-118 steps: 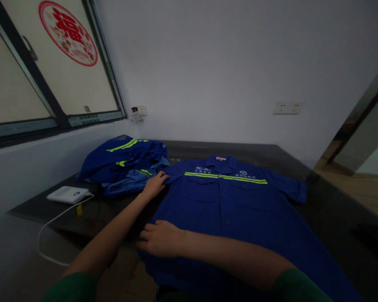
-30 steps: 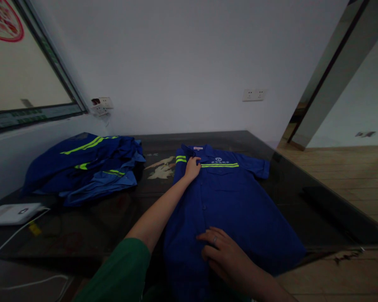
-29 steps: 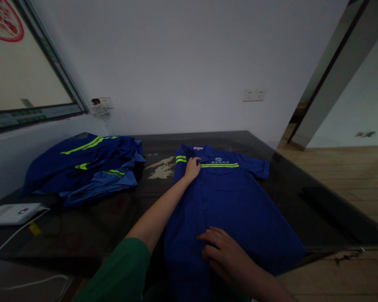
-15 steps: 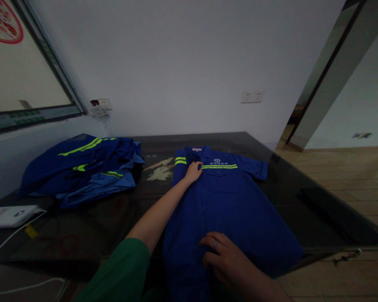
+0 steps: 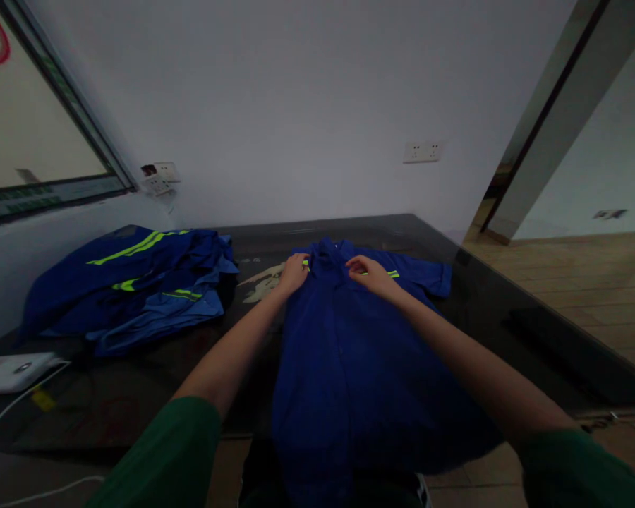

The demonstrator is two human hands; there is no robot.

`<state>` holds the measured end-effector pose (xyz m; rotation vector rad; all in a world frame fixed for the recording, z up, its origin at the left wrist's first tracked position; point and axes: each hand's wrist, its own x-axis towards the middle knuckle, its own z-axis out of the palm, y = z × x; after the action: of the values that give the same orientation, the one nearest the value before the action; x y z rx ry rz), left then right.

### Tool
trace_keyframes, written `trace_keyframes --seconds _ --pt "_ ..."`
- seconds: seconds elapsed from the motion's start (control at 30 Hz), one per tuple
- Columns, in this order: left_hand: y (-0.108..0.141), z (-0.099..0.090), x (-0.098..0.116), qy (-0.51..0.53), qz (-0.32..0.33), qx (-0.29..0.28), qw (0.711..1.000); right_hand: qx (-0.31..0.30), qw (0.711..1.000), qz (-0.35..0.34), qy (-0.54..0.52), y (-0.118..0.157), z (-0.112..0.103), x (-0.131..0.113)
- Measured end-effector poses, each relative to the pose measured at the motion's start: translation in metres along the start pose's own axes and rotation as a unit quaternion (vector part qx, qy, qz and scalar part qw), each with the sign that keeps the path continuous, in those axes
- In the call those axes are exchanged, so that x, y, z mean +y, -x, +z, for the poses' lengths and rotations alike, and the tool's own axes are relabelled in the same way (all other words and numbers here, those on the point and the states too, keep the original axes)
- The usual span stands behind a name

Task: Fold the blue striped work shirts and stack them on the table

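Observation:
A dark blue short-sleeved work shirt (image 5: 386, 360) with yellow-green reflective strips lies front up on the dark table (image 5: 264, 236), its lower end hanging over the near edge. My left hand (image 5: 295, 271) is closed on the shirt's cloth beside the collar, over the strip on the left. To the right of the collar, my right hand (image 5: 370, 274) has curled fingers, thumb and forefinger pinched at the shirt front. It covers the chest logo and part of the chest strip. The collar (image 5: 331, 250) looks rumpled between both hands. The fingertips are partly hidden.
A heap of blue work clothes (image 5: 137, 289) with reflective strips lies at the table's left. Nearer stands a white device (image 5: 15, 372) with a white cable (image 5: 24, 398). Wall sockets (image 5: 422, 152) are behind the table, and a flat dark object (image 5: 555, 346) lies at the right.
My right hand has moved up from the lower shirt front to beside the collar. My left hand has shifted left to the shirt's shoulder. The collar has become rumpled.

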<state>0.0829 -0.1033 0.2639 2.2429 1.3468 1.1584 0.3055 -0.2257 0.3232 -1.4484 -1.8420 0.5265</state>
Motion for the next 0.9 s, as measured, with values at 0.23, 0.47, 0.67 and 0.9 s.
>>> trace_keyframes --seconds 0.23,0.47,0.67,0.9 --pt "-0.024 0.000 -0.038 -0.016 -0.017 -0.011 1.000 0.078 0.993 0.091 0.015 -0.105 0.044 0.029" --pt "-0.055 0.010 -0.069 -0.073 -0.050 -0.059 0.994 0.081 0.995 0.050 -0.013 -0.123 0.046 0.042" --pt "-0.082 0.019 -0.085 -0.180 -0.059 -0.130 0.973 0.065 0.997 0.004 -0.052 -0.105 0.010 0.064" --pt "-0.103 0.021 -0.098 -0.255 -0.047 -0.134 0.956 -0.081 0.982 0.114 -0.127 -0.059 0.012 0.078"
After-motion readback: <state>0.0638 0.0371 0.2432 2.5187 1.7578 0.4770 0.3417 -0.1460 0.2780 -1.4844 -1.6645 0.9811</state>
